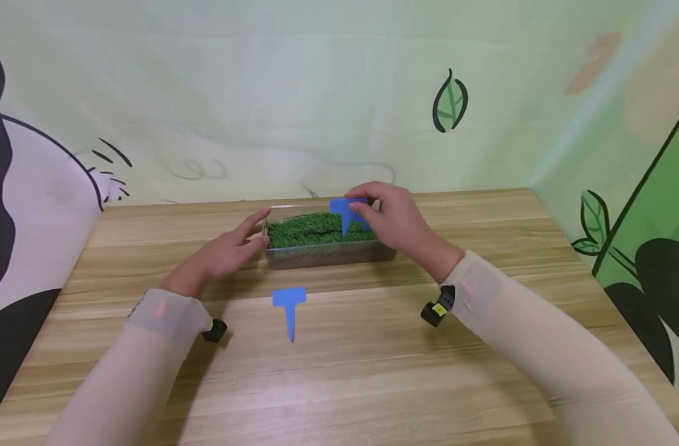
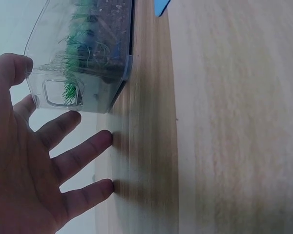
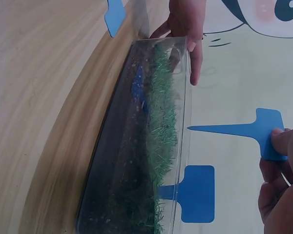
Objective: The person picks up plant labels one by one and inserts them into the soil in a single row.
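A clear plastic box [image 1: 328, 255] of dark soil and green grass [image 1: 303, 229] stands toward the table's back. My left hand [image 1: 228, 251] rests at its left end, thumb and forefinger at the rim, the other fingers spread straight outside. My right hand [image 1: 398, 217] pinches a blue T-shaped plant label [image 3: 268, 134] by its wide head, over the grass right of the middle. The stem points down, its tip level with the rim in the right wrist view. A second plant label [image 3: 198, 195] stands upright in the grass near the right end, mostly behind my right hand in the head view.
A third blue plant label [image 1: 289, 303] lies flat on the wooden table [image 1: 345, 359] in front of the box, pointed end toward me. Close behind the box rises a printed cloth wall [image 1: 317, 124]. A small black camera [image 1: 437, 310] is strapped to each wrist.
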{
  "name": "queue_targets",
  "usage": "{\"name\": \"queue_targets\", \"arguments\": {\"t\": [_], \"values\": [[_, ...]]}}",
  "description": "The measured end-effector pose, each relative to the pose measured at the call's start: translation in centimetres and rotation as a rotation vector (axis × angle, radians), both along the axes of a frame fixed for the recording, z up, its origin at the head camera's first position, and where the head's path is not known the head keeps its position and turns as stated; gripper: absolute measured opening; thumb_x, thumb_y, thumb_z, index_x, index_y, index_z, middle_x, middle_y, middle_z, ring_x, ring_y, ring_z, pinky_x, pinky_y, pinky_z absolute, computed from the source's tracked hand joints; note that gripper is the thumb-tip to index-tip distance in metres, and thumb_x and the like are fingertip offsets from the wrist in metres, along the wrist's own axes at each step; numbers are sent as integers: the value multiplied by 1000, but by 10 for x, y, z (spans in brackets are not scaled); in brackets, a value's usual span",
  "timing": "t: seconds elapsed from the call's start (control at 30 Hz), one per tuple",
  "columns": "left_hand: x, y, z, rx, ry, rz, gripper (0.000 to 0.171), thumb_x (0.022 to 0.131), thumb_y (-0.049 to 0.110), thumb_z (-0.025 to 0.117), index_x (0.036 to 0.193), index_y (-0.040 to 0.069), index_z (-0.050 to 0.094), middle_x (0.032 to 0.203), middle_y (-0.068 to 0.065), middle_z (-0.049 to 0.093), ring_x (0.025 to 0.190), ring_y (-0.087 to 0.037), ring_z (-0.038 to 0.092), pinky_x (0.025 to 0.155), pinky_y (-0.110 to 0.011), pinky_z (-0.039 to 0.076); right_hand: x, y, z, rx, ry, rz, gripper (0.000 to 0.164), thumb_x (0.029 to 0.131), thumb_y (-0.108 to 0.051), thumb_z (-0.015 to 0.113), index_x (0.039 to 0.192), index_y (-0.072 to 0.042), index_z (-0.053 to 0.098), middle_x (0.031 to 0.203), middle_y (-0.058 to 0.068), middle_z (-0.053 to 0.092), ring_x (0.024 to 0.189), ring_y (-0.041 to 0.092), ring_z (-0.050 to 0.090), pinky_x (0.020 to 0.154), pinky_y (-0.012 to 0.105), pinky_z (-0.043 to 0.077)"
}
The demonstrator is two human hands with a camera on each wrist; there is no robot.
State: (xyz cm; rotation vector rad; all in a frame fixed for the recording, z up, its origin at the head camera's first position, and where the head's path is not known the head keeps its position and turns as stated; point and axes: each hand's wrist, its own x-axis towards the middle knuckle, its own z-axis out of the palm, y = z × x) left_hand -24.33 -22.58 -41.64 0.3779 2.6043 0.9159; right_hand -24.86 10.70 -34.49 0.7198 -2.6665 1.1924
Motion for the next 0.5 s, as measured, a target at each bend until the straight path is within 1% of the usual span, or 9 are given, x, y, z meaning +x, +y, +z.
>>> {"name": "queue_targets", "arguments": {"t": [0.13,0.3,0.4,0.5], "values": [[0,1,-1,-5,6,11,63,105,54,34,156,54,-3,166,-8,24,144,-47,33,112,-73,21,-4,-2,-2,-15,-9,8,19,98,-19,66,113,-11,74,103,1,73,78,16,58,68,31,49],[-1,1,-4,-1,11,12,63,105,56,33,155,55,-4,166,-9,25,144,-48,33,111,-74,21,-8,-3,-4,-23,-58,23,17,98,-20,66,111,-12,74,97,4,73,76,18,60,65,32,49],[-1,0,-6,3,12,15,62,104,58,33,154,56,-3,165,-9,26,143,-47,35,110,-74,23,-12,-4,-6,-3,-72,26,17,98,-20,65,112,-13,74,97,3,73,79,17,60,66,33,49],[-1,0,-8,-1,13,12,63,104,59,33,155,56,-3,165,-9,25,143,-47,36,110,-74,24,-15,-6,-8,29,-80,27,19,99,-21,64,114,-13,73,99,0,72,81,16,60,67,32,49]]}}
